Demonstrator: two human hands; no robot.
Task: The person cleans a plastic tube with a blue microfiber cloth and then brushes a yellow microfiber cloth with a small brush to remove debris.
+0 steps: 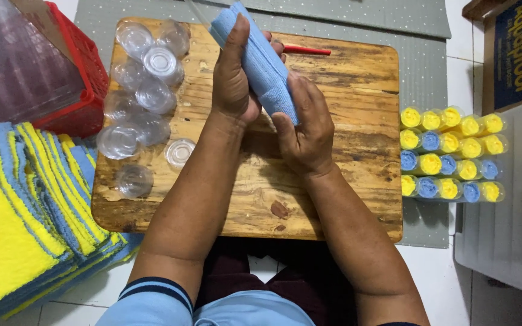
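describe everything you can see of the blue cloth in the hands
The blue cloth is a light blue, soft-looking towel with a fine ribbed weave, rolled or folded into a long thick bundle. It is held tilted above the wooden board, its upper end toward the far edge. The left hand wraps its left side with the thumb laid along it, and the right hand pinches its lower end. A clear plastic piece seems to sit at its upper end; how they join is unclear.

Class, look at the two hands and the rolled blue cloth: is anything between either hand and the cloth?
Nothing visible is. The left hand wraps the rolled blue cloth from the side and the right hand grips its lower end, both in direct contact. The clear lids lie apart on the wooden board.
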